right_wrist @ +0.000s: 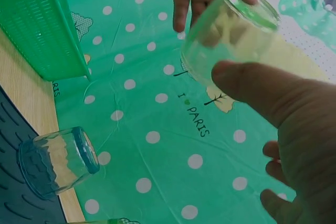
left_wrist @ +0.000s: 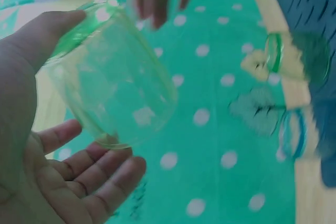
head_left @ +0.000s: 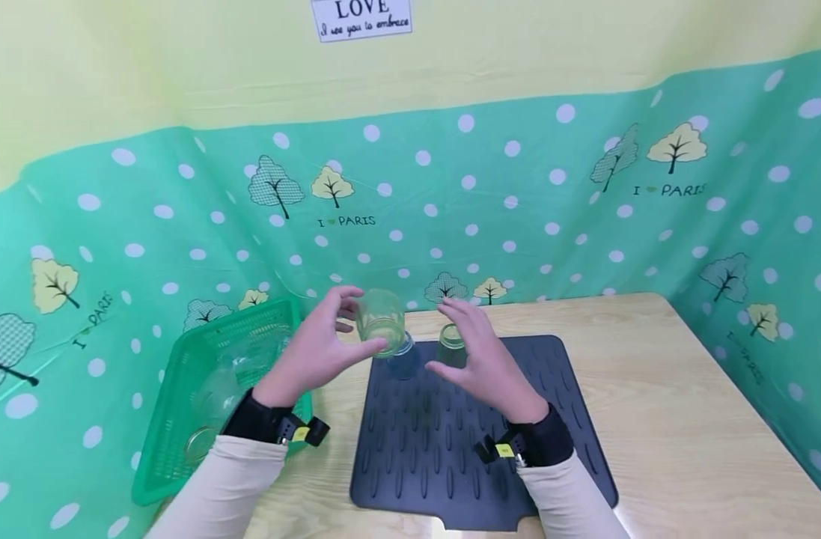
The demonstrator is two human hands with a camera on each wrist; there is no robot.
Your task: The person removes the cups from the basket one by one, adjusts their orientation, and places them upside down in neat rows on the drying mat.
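Mat (head_left: pixel 518 449) far edge: left hand (head_left: pixel 316 352) grips green glass (head_left: pixel 381 323).

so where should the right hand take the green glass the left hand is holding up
Round the bare side wall of the green glass, coming from the right. The left hand pinches it with thumb low and fingers high on its left side, so the right flank faces the open right hand.
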